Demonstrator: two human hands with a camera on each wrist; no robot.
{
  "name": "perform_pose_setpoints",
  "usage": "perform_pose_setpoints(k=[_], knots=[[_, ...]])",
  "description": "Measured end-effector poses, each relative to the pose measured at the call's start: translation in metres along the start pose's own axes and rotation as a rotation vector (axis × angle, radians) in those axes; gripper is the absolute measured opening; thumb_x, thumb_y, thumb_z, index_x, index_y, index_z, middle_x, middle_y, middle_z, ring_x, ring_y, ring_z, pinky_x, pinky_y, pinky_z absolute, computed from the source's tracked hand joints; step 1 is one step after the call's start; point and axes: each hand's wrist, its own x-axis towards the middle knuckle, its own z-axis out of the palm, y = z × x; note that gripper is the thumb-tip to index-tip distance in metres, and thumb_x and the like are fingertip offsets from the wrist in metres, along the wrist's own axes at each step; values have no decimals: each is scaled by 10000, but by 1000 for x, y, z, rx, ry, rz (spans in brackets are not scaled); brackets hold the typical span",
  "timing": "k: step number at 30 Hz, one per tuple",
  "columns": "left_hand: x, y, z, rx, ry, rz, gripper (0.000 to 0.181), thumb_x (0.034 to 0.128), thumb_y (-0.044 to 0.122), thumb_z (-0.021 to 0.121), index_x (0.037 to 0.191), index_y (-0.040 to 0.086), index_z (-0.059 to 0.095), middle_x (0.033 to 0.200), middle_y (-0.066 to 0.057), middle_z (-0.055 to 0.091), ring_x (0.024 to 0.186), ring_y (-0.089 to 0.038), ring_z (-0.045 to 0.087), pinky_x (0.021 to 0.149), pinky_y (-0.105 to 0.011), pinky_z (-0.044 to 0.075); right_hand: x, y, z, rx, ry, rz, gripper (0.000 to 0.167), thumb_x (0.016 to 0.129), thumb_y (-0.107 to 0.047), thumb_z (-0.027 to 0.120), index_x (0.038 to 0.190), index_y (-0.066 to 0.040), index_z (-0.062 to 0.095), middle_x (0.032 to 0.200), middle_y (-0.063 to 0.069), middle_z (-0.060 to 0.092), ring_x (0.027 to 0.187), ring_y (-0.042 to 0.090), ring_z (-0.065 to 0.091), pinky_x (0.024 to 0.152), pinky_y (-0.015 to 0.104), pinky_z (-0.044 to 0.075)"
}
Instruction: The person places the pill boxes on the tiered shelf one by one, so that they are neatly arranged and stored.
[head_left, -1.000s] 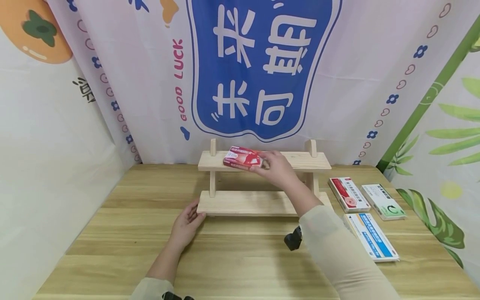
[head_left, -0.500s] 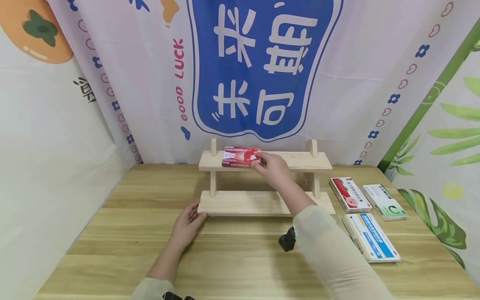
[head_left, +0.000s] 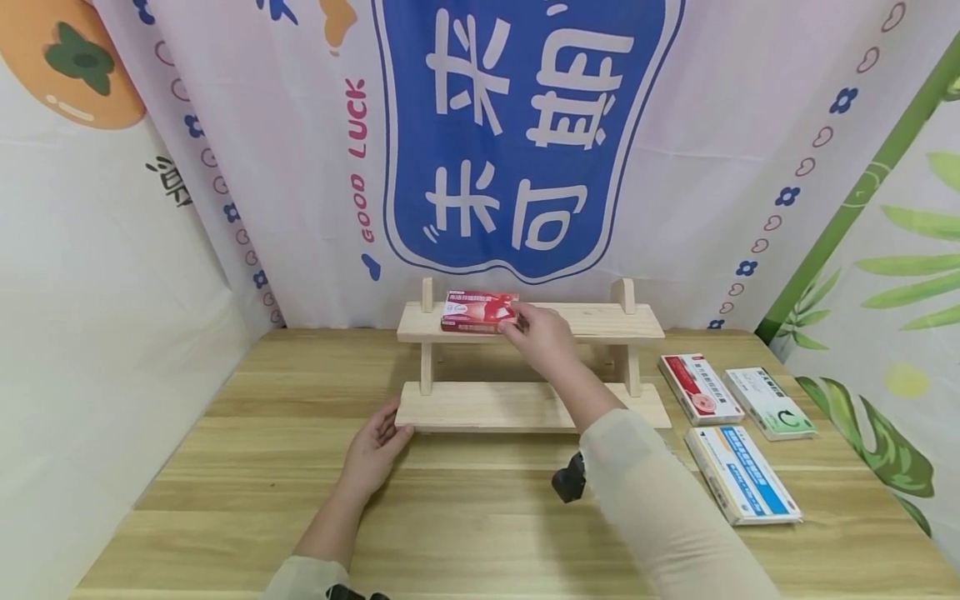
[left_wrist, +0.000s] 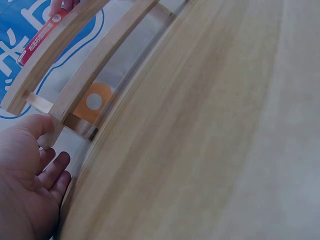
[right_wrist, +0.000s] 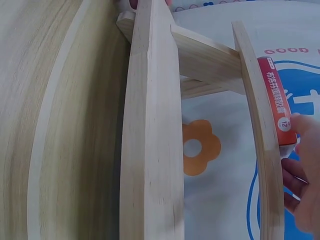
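Observation:
A two-tier wooden display rack (head_left: pixel 450 407) stands on the table. On the left part of its upper tier lies a red and white medicine box (head_left: pixel 472 310), roughly parallel to the front edge. My right hand (head_left: pixel 546 335) pinches the right end of this box between thumb and fingers. The right wrist view shows the red box (right_wrist: pixel 276 97) on the board, with the right hand (right_wrist: pixel 306 170) at its end. My left hand (head_left: pixel 372 450) holds the left end of the lower tier. In the left wrist view, the left hand's (left_wrist: pixel 30 175) thumb lies against the board's end.
Right of the rack, several medicine boxes lie flat on the table (head_left: pixel 247 467): a red and white box (head_left: pixel 701 389), a green and white box (head_left: pixel 770 403) and a blue and white box (head_left: pixel 742 475). A printed curtain (head_left: pixel 315 183) hangs close behind the rack.
The red medicine box has turned from slanted to nearly parallel with the upper tier and shifted slightly left. My right hand moved left with it. My left hand stayed in place.

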Motion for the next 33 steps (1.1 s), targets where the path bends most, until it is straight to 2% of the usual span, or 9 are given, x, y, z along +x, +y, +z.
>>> perform_pose_setpoints(k=[8, 17, 21, 25, 29, 33], knots=[[0, 0, 0, 12, 6, -13, 572, 971, 162, 615, 1472, 14, 383, 1496, -204, 447, 1392, -312, 441, 1168, -447, 371, -11, 14, -12, 124, 3, 0, 610, 925, -483, 617, 1422, -146, 508, 1397, 110, 585, 1291, 311, 549, 1101, 500, 451], [1, 0, 0, 26, -2, -21, 582, 976, 176, 609, 1479, 10, 369, 1507, -209, 430, 1400, -315, 429, 1175, -440, 359, -36, 40, -34, 151, 25, 20, 637, 925, -464, 628, 1447, -136, 469, 1458, 132, 519, 1334, 335, 499, 1127, 515, 417], [1, 0, -1, 29, -10, -22, 589, 979, 175, 604, 1486, 8, 356, 1514, -212, 418, 1406, -320, 420, 1180, -439, 352, -50, 56, -45, 168, 56, -2, 633, 931, -405, 642, 1447, -85, 460, 1469, 169, 496, 1371, 362, 439, 1160, 532, 365], [1, 1, -2, 36, -11, -22, 590, 981, 178, 600, 1489, 11, 352, 1519, -212, 409, 1410, -323, 413, 1186, -437, 343, -67, 72, -55, 135, 92, 0, 648, 931, -405, 645, 1444, -59, 454, 1475, 178, 487, 1398, 371, 405, 1181, 538, 328], [1, 2, -2, 38, -9, -31, 587, 982, 172, 596, 1489, 10, 351, 1522, -215, 404, 1414, -327, 406, 1191, -439, 337, -85, 89, -61, 73, 109, 37, 675, 935, -471, 615, 1452, -73, 441, 1496, 169, 465, 1412, 383, 376, 1175, 563, 317], [1, 2, -1, 37, -10, -40, 584, 983, 170, 593, 1490, 9, 350, 1524, -216, 400, 1416, -329, 403, 1192, -443, 337, -103, 106, -66, 49, 145, 46, 653, 939, -440, 622, 1442, -60, 451, 1476, 202, 475, 1380, 422, 399, 1144, 599, 335]])
